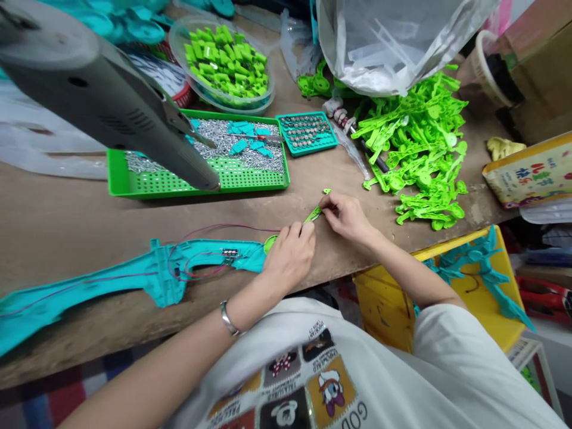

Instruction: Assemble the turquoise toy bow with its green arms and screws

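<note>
A turquoise plastic toy shell (205,253), long and shaped like a sword half, lies open side up on the bench. Thin reddish wires and a small metal spring-like part (230,254) sit in it. My left hand (291,253) is closed over its right end, fingers pressed down on a slim lime-green plastic piece (313,214). A round green end of that piece shows beside the hand. My right hand (346,215) pinches at the green piece's far end; the fingertips hide what exactly lies between them.
A green tray (199,185) of small metal screws stands behind, near a teal tray of round metal parts (308,132). A grey electric screwdriver (111,101) hangs at left. Green pieces are heaped (420,143) at right; a bowl (223,104) holds green blocks. A yellow bin (384,304) stands below.
</note>
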Tool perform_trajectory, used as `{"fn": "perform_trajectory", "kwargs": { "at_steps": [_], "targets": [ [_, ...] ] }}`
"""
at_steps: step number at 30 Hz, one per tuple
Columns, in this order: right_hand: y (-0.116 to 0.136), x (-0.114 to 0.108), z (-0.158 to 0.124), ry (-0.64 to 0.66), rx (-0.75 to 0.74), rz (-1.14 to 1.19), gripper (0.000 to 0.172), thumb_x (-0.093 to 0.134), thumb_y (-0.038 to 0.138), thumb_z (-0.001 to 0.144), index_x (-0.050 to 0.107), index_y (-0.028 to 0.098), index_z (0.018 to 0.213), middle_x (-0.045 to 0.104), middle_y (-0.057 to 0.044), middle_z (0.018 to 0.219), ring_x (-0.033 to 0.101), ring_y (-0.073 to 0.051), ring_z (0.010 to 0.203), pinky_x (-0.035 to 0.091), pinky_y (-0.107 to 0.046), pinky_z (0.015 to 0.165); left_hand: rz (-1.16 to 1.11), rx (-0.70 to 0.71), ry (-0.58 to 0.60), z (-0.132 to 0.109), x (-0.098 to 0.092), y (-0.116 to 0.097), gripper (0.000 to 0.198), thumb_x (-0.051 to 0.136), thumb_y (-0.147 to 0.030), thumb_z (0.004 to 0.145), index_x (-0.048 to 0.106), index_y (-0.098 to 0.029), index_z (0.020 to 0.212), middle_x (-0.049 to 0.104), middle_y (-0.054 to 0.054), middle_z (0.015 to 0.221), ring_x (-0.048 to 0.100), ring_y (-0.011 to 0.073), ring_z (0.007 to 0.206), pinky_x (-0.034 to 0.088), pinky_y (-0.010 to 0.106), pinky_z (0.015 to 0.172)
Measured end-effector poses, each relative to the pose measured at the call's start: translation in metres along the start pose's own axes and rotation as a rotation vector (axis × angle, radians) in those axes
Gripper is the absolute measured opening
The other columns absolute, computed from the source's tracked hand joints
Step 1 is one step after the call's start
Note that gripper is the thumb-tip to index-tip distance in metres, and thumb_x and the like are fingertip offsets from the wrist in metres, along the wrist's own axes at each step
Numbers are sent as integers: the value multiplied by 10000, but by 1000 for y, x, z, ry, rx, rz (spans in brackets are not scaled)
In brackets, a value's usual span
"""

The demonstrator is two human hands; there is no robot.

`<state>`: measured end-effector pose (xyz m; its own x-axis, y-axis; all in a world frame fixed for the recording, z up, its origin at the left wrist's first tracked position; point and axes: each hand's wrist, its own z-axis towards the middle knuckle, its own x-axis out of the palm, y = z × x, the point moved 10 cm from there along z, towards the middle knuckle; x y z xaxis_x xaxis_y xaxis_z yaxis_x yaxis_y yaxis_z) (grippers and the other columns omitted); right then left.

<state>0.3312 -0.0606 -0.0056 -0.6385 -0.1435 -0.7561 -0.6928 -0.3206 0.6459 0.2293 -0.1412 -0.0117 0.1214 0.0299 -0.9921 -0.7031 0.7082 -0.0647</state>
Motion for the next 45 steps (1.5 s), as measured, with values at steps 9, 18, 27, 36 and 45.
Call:
{"fn": "perform_trajectory", "kwargs": {
  "at_steps": [9,18,27,36,45],
  "targets": [
    [5,0,-1,-43,-190,-94,167,542,103,916,648,200,1002,742,-51,961,712,-184,910,568,-321,863,18,6,-22,0,-2,-2,334,380,-58,990,668,-41,1156,584,152,1014,503,281,913,404,415,738],
    [-2,-9,-4,-98,-129,-32,109,626,168,919,682,195,1009,770,-34,924,728,-161,811,591,-286,762,4,-2,-21,1,-3,-1,310,387,-57,995,672,-63,1115,576,138,993,505,275,909,392,412,738],
    [0,-2,-1,-78,-199,-73,193,576,142,925,670,194,1086,772,-46,938,742,-172,876,599,-311,838,6,-7,-5,1,-1,-2,329,378,-56,996,662,-44,1162,570,142,1012,497,274,911,382,415,738],
    [-4,-6,0,-110,-92,122,146,642,192,899,674,194,1041,768,-22,912,745,-138,788,602,-257,741,-4,-16,24,1,-1,-2,337,371,-46,996,658,-41,1173,578,140,1009,508,272,919,391,414,731],
    [-20,1,-4,-130,-8,148,212,641,251,932,637,205,1138,795,-47,970,783,-166,877,644,-322,850,-6,-28,2,0,-3,-1,336,365,-39,996,656,-54,1164,582,141,1035,508,266,921,404,414,742]
  ]
}}
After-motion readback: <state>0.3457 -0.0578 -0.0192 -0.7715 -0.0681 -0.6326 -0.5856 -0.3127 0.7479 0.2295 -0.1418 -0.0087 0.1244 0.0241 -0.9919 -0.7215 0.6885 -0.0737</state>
